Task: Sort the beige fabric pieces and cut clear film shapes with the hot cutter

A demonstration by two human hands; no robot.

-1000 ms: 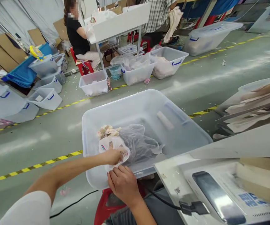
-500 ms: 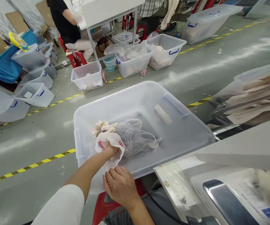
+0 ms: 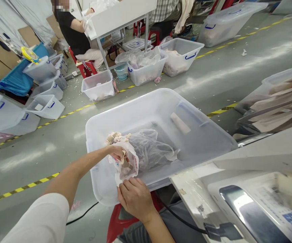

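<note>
My left hand (image 3: 116, 152) is at the mouth of a white printed plastic bag (image 3: 133, 152), fingers closed on some beige fabric-like pieces (image 3: 124, 160). My right hand (image 3: 137, 197) grips the near edge of that bag over the rim of a large translucent plastic bin (image 3: 161, 96). Behind the bag, a heap of small beige rolled pieces (image 3: 116, 137) lies in the bin. Beside it is a crumpled clear plastic bag (image 3: 151, 148). A single pale roll or strip (image 3: 180, 123) rests toward the bin's far right side.
A white table edge (image 3: 193, 189) with a silver-and-white machine (image 3: 247, 209) stands close on my right. Beneath the bin is a red stool (image 3: 117, 219). Across the taped floor, a person (image 3: 73, 33) sits at a white table (image 3: 125, 17), near several bins (image 3: 99, 84).
My left hand has come up from inside the white bag, now showing beige pieces in its fingers. My right hand stays on the bag's edge. The whole view has shifted slightly.
</note>
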